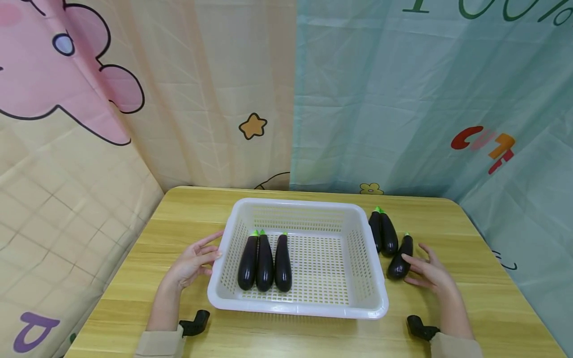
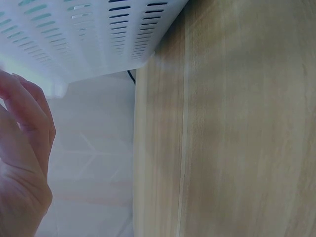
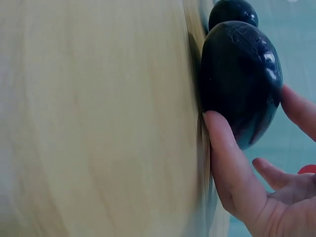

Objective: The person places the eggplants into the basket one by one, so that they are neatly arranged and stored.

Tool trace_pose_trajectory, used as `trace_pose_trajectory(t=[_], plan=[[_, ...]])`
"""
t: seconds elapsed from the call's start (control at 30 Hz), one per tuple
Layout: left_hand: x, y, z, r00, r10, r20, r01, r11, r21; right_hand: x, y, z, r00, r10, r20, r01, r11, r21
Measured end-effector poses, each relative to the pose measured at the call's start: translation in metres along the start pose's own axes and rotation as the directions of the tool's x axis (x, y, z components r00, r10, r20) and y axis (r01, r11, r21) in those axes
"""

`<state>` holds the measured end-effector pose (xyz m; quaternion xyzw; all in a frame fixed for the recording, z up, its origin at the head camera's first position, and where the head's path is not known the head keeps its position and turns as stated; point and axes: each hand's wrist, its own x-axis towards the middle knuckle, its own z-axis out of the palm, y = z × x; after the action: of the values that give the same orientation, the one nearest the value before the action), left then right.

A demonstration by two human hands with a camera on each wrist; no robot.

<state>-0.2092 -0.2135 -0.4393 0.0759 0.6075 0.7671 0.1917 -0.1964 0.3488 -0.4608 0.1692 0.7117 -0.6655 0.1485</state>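
Note:
A white plastic basket (image 1: 297,312) with slotted walls stands on the table. Three dark purple eggplants with green stem ends lie side by side in its left part, the middle eggplant (image 1: 265,263) among them. My left hand (image 1: 192,261) is at the basket's left side, its extended fingertips touching the rim. To the right of the basket, my right hand (image 1: 429,271) pinches another eggplant (image 1: 400,258) near its thick lower end. In the right wrist view, fingers (image 3: 229,163) lie along two sides of this eggplant (image 3: 242,74).
Two more eggplants (image 1: 388,233) lie against the basket's right side, just behind the pinched one. The wooden table (image 1: 313,335) ends at a printed curtain (image 1: 358,99) at the back. Black wrist-worn devices (image 1: 195,323) sit at both cuffs.

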Motion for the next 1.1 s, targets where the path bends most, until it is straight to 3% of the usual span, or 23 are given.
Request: trace_pose_trajectory(t=[0.2, 0.5, 0.9, 1.1], plan=[[0.000, -0.001, 0.000, 1.000, 0.002, -0.002, -0.002, 1.000, 0.004, 0.001, -0.002, 0.003, 1.000, 0.003, -0.022, -0.004, 0.998, -0.061], [0.000, -0.001, -0.001, 1.000, 0.004, 0.003, -0.004, 1.000, -0.004, 0.002, 0.001, 0.002, 0.998, -0.033, -0.046, 0.029, 0.997, -0.070], [0.000, -0.001, 0.000, 1.000, 0.000, -0.006, 0.000, 1.000, -0.003, 0.002, 0.001, -0.004, 0.992, -0.048, -0.114, 0.063, 0.989, 0.132], [0.000, -0.002, 0.000, 1.000, 0.000, -0.008, 0.000, 1.000, -0.004, 0.013, 0.000, -0.022, 0.985, -0.127, -0.118, 0.147, 0.973, 0.178]])
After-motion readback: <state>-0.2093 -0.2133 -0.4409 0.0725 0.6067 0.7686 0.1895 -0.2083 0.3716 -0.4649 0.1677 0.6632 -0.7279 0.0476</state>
